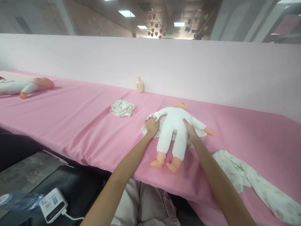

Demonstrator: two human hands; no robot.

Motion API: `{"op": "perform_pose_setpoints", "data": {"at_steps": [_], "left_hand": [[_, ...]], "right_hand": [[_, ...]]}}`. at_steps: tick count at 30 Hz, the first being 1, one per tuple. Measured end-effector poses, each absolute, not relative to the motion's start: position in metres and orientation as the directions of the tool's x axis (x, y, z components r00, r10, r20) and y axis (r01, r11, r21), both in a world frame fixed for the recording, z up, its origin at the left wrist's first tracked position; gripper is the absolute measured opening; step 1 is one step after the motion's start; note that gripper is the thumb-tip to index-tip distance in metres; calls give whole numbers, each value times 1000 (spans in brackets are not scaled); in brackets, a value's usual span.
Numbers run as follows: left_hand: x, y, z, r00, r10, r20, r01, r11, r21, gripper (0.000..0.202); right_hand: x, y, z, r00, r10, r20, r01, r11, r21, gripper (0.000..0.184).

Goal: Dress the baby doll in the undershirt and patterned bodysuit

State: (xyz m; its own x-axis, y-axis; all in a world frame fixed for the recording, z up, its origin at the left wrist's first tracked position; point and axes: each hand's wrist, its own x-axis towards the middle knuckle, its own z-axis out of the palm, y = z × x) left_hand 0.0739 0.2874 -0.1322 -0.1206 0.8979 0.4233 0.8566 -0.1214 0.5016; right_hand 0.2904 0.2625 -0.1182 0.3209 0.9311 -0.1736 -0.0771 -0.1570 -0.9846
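Note:
A baby doll (pixel 173 128) in a white suit lies on its back on the pink table cover (pixel 77 119), feet toward me. A white garment (pixel 162 124) is spread under it. My left hand (pixel 151 125) is closed on the garment's edge at the doll's left side, covering the doll's arm. On the doll's right side, my right hand (pixel 190 129) lies with fingers flat against the waist.
A folded white cloth (pixel 122 108) lies left of the doll. A small cream bottle (pixel 139 85) stands by the white partition. A patterned garment (pixel 256 182) lies at the right. Another doll (pixel 25 86) lies far left. A white device (pixel 52 204) sits below the table edge.

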Motion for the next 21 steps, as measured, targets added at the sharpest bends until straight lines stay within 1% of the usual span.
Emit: {"op": "perform_pose_setpoints", "data": {"at_steps": [2, 4, 6, 9, 11, 14, 19, 21], "left_hand": [[74, 294, -127, -148, 913, 379, 824, -98, 559, 27], [71, 306, -119, -198, 936, 290, 775, -32, 632, 25], [66, 323, -108, -237, 947, 216, 732, 27, 681, 21], [58, 346, -93, -274, 944, 186, 680, 54, 731, 12], [56, 355, -86, -295, 937, 185, 636, 48, 770, 12], [61, 357, -79, -297, 930, 217, 584, -3, 812, 17], [83, 353, -64, -256, 918, 304, 538, -126, 834, 18], [95, 351, -57, -233, 916, 326, 530, -161, 833, 18]], "right_hand": [[289, 261, -117, 251, 949, -193, -159, -156, -975, 54], [288, 261, -117, 261, 948, -183, -175, -140, -975, 52], [286, 262, -119, 329, 936, -125, -126, -88, -988, 49], [281, 261, -122, 400, 916, -37, 5, -42, -999, 47], [276, 259, -122, 403, 915, -14, 60, -42, -997, 45], [271, 253, -119, 353, 936, 5, 62, -19, -998, 42], [264, 244, -112, 294, 951, 97, 106, 68, -992, 39], [259, 244, -110, 260, 961, 97, 126, 66, -990, 40]]}}
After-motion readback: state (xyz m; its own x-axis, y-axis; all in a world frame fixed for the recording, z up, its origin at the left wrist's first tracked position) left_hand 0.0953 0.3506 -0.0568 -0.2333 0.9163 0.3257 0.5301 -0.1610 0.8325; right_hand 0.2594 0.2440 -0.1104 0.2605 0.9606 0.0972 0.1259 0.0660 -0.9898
